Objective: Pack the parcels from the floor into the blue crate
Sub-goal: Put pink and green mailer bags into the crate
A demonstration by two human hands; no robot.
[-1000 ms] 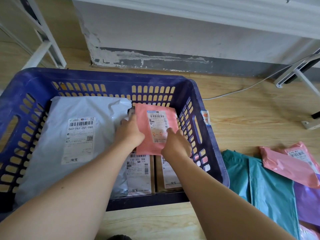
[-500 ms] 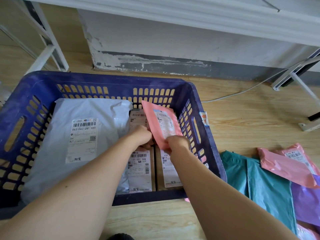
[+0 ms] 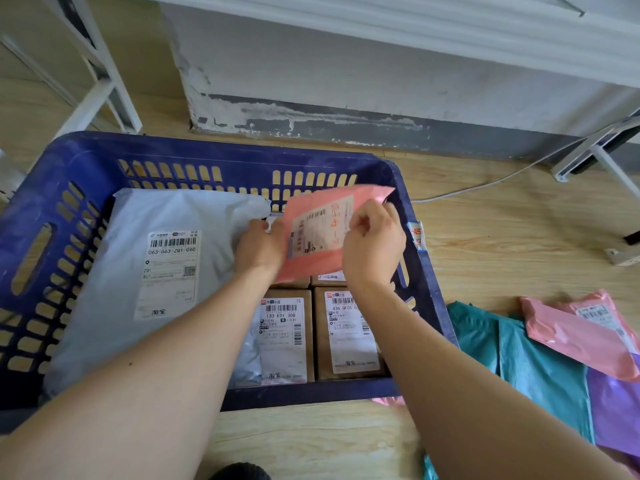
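The blue crate (image 3: pixel 62 174) stands on the wooden floor and holds a large grey mailer (image 3: pixel 152 271) on its left and two brown boxes (image 3: pixel 318 334) at its front right. Above the right back part of the crate I hold a small pink parcel (image 3: pixel 322 226), tilted, with its label facing me. My left hand (image 3: pixel 259 247) grips its left edge. My right hand (image 3: pixel 372 237) pinches its right edge. On the floor to the right of the crate lie a teal parcel (image 3: pixel 526 362), a pink parcel (image 3: pixel 581 330) and a purple parcel (image 3: pixel 616 410).
A grey wall base (image 3: pixel 346 126) runs behind the crate. White metal frame legs (image 3: pixel 104 81) stand at the back left, and another white leg (image 3: pixel 595 150) at the back right. A white cable (image 3: pixel 485 183) crosses the floor.
The pink parcel was lying flat on the boxes in the crate. Both hands have lifted it, turned it clockwise and tilted it up above the crate's right side.
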